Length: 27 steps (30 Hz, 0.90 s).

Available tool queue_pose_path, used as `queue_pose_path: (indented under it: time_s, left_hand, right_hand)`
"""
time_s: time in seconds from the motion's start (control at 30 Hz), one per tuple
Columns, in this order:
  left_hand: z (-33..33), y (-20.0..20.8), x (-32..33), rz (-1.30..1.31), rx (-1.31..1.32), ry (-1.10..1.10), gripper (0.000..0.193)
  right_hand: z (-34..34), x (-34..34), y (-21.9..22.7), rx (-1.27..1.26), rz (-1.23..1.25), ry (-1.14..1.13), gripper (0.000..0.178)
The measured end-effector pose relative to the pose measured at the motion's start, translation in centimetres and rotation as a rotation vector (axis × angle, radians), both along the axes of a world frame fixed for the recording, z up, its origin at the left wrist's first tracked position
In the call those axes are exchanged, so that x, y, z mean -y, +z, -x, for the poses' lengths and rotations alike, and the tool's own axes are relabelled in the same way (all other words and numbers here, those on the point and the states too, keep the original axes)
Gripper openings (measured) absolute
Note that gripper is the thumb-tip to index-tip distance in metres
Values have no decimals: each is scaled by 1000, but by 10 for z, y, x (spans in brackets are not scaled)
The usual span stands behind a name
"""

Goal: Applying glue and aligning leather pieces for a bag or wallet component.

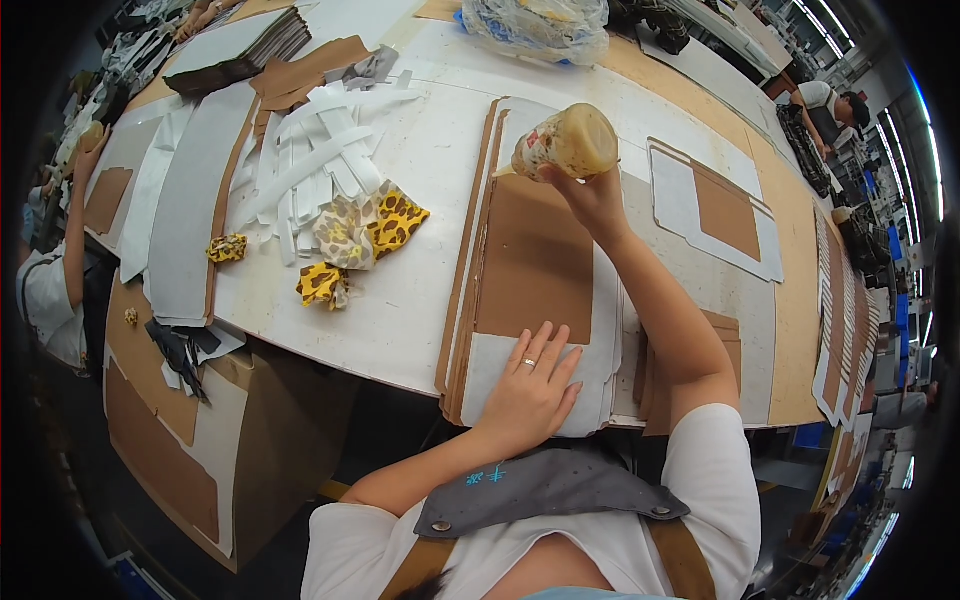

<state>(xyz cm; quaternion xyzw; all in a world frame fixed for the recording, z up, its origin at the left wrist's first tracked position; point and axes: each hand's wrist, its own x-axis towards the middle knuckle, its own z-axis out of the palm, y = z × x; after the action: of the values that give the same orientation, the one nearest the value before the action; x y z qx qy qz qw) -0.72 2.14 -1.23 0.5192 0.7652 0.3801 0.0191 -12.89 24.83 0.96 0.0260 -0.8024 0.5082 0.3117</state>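
Observation:
My right hand point(592, 200) is wrapped round a stained, yellowish plastic squeeze bottle point(588, 138). The bottle is tipped over, its base up to the right and its thin nozzle pointing down to the left. It is held above the far end of a stack of white-grey sheets point(490, 375) with brown edges. On the top sheet lies a brown rectangular panel point(535, 260). My left hand point(535, 385), a ring on one finger, rests flat with fingers apart across the near edge of that panel and the sheet.
White strips point(325, 160) and yellow spotted cloth pieces point(400, 222) lie left of the stack. A similar sheet with a brown panel point(728, 215) lies to the right. A clear plastic bag point(535, 28) is at the back. Other people work at the far left and far right point(822, 105).

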Motion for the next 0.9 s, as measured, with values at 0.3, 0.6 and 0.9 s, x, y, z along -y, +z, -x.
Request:
queue_pose_path:
  time_s: [0.3, 0.6, 0.9]
  left_hand:
    - [-1, -1, -2, 3, 3, -5, 40]
    - [1, -2, -1, -16, 8, 8, 38]
    - [-1, -1, 1, -24, 11, 10, 38]
  right_hand:
    - [11, -9, -3, -113, -63, -79, 52]
    - [0, 3, 20, 260, 532, -101, 48]
    - [-17, 20, 9, 313, 441, -92, 50]
